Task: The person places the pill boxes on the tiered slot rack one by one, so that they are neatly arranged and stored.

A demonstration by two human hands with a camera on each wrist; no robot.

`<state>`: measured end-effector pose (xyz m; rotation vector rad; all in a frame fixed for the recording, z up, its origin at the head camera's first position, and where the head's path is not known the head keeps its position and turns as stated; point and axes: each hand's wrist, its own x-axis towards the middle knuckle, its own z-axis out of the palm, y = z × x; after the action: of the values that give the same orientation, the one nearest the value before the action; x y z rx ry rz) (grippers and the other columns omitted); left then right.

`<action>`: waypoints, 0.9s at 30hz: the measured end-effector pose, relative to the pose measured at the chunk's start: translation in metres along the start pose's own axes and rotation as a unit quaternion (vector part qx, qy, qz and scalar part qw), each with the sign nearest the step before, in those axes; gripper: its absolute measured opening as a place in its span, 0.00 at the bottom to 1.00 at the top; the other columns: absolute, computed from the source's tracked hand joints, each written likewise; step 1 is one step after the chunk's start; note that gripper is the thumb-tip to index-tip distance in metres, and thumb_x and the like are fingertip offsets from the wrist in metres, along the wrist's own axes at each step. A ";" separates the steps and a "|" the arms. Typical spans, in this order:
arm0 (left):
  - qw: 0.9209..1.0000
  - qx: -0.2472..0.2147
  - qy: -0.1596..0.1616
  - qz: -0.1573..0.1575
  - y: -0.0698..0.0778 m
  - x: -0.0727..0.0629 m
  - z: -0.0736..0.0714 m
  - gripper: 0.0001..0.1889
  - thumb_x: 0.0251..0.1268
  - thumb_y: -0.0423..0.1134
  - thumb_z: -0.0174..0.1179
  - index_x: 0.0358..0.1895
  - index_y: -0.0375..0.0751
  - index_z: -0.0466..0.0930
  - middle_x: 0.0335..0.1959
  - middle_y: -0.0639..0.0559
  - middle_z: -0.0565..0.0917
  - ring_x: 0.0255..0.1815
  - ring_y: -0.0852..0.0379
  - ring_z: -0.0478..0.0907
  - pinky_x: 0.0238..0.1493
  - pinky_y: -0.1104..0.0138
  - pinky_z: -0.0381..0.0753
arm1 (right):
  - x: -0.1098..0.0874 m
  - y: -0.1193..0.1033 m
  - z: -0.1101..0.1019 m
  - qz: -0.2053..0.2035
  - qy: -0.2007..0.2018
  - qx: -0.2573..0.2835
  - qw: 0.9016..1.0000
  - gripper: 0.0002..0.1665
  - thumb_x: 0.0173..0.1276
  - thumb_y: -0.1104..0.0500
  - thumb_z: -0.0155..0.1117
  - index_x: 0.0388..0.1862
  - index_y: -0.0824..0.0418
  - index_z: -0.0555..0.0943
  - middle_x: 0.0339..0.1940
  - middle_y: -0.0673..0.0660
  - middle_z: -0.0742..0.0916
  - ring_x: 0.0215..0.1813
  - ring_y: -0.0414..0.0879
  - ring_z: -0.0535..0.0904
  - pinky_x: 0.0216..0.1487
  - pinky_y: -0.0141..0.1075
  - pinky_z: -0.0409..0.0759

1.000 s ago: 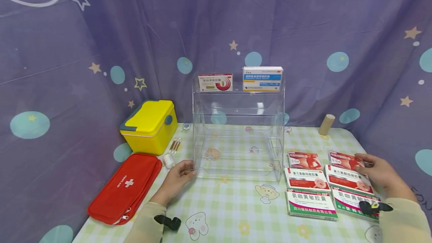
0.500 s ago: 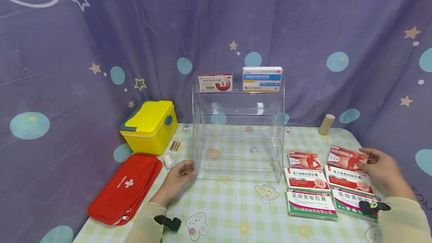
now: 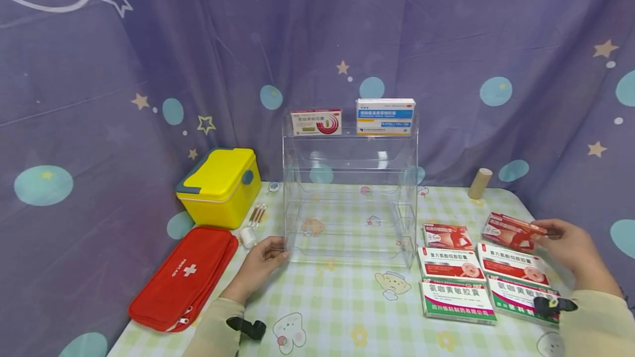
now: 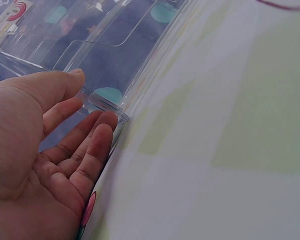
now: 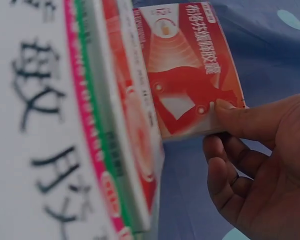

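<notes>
My right hand (image 3: 570,249) pinches a red medicine box (image 3: 513,231) by its right end, thumb on the printed face and fingers behind, as the right wrist view shows. The box is tilted and raised off the table, above a white-and-red box (image 3: 513,263). My left hand (image 3: 262,266) rests at the lower left corner of a clear tiered display rack (image 3: 349,252). Its relaxed fingers (image 4: 97,150) touch or nearly touch the corner in the left wrist view. On the rack's top tier stand a red-and-white box (image 3: 316,122) and a blue-and-white box (image 3: 385,117).
Beside the held box lie another red box (image 3: 448,237), a white-and-red box (image 3: 451,264) and green-and-white boxes (image 3: 457,302). At left are a yellow case (image 3: 218,186), a red first-aid pouch (image 3: 183,280) and a small white roll (image 3: 248,237). A tan roll (image 3: 479,183) stands back right.
My right hand has lifted the red box off the table, tilted it and drawn it slightly right. The left hand and the rack have stayed in place.
</notes>
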<state>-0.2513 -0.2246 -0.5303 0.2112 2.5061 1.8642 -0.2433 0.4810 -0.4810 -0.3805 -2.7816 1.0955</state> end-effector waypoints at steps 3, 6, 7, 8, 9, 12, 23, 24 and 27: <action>1.000 0.003 0.001 0.000 0.000 0.000 0.000 0.21 0.70 0.36 0.70 0.63 0.37 0.80 0.55 0.42 0.85 0.52 0.50 0.82 0.49 0.69 0.81 | -0.001 -0.006 -0.001 -0.008 0.039 0.001 0.999 0.27 0.78 0.58 0.65 0.67 0.74 0.74 0.60 0.80 0.78 0.53 0.70 0.76 0.35 0.46 0.78; 1.000 0.002 0.001 0.000 0.000 -0.001 0.000 0.21 0.70 0.36 0.70 0.63 0.37 0.80 0.55 0.42 0.85 0.52 0.50 0.82 0.49 0.69 0.81 | -0.004 -0.017 -0.005 -0.017 0.075 -0.006 0.997 0.28 0.80 0.55 0.64 0.67 0.73 0.74 0.59 0.77 0.80 0.47 0.57 0.80 0.31 0.35 0.76; 1.000 0.002 0.000 0.000 -0.001 -0.001 0.000 0.21 0.71 0.36 0.70 0.63 0.37 0.80 0.56 0.42 0.85 0.52 0.50 0.82 0.49 0.69 0.81 | -0.005 -0.022 -0.006 -0.020 0.087 -0.004 0.996 0.29 0.80 0.53 0.63 0.68 0.73 0.74 0.59 0.76 0.81 0.45 0.51 0.79 0.31 0.34 0.74; 1.000 0.002 0.000 -0.001 -0.001 -0.001 0.000 0.21 0.71 0.36 0.70 0.63 0.37 0.80 0.56 0.42 0.85 0.52 0.50 0.82 0.49 0.69 0.81 | -0.007 -0.028 -0.008 -0.021 0.098 0.000 0.995 0.30 0.80 0.51 0.63 0.69 0.72 0.75 0.58 0.74 0.82 0.43 0.45 0.78 0.31 0.32 0.73; 1.000 0.002 0.000 -0.001 -0.001 -0.001 0.000 0.20 0.71 0.36 0.70 0.63 0.37 0.80 0.56 0.42 0.85 0.52 0.50 0.82 0.49 0.69 0.81 | -0.009 -0.034 -0.010 -0.023 0.110 0.005 0.994 0.32 0.80 0.49 0.63 0.70 0.71 0.75 0.54 0.67 0.84 0.42 0.38 0.76 0.31 0.30 0.72; 1.000 0.004 0.001 0.000 -0.001 -0.001 0.000 0.20 0.71 0.35 0.70 0.63 0.37 0.80 0.56 0.41 0.85 0.52 0.50 0.82 0.49 0.69 0.81 | -0.016 -0.056 -0.016 -0.037 0.140 0.047 0.988 0.34 0.79 0.47 0.64 0.70 0.70 0.75 0.43 0.43 0.84 0.38 0.24 0.69 0.31 0.23 0.72; 1.000 0.024 0.015 -0.003 0.001 0.000 0.003 0.20 0.73 0.31 0.66 0.64 0.32 0.78 0.56 0.37 0.84 0.52 0.49 0.82 0.49 0.70 0.80 | -0.052 -0.149 -0.022 -0.130 0.198 0.218 0.947 0.24 0.72 0.60 0.72 0.67 0.57 0.83 0.42 0.33 0.84 0.41 0.26 0.81 0.42 0.15 0.74; 1.000 0.023 0.014 -0.004 0.000 0.001 0.003 0.20 0.73 0.31 0.67 0.64 0.32 0.78 0.56 0.38 0.84 0.52 0.49 0.82 0.49 0.70 0.80 | -0.054 -0.158 -0.020 -0.136 0.203 0.223 0.944 0.25 0.72 0.61 0.73 0.67 0.58 0.82 0.43 0.34 0.85 0.41 0.27 0.82 0.43 0.16 0.75; 1.000 0.015 0.010 -0.003 -0.001 0.001 0.001 0.20 0.72 0.33 0.68 0.64 0.34 0.79 0.56 0.40 0.85 0.52 0.50 0.82 0.49 0.69 0.80 | -0.057 -0.185 -0.014 -0.157 0.204 0.231 0.938 0.25 0.70 0.62 0.74 0.66 0.60 0.83 0.44 0.38 0.86 0.42 0.32 0.82 0.42 0.17 0.77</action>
<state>-0.2522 -0.2237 -0.5319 0.1855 2.5450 1.8370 -0.2204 0.3438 -0.3458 -0.0857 -2.0539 1.3505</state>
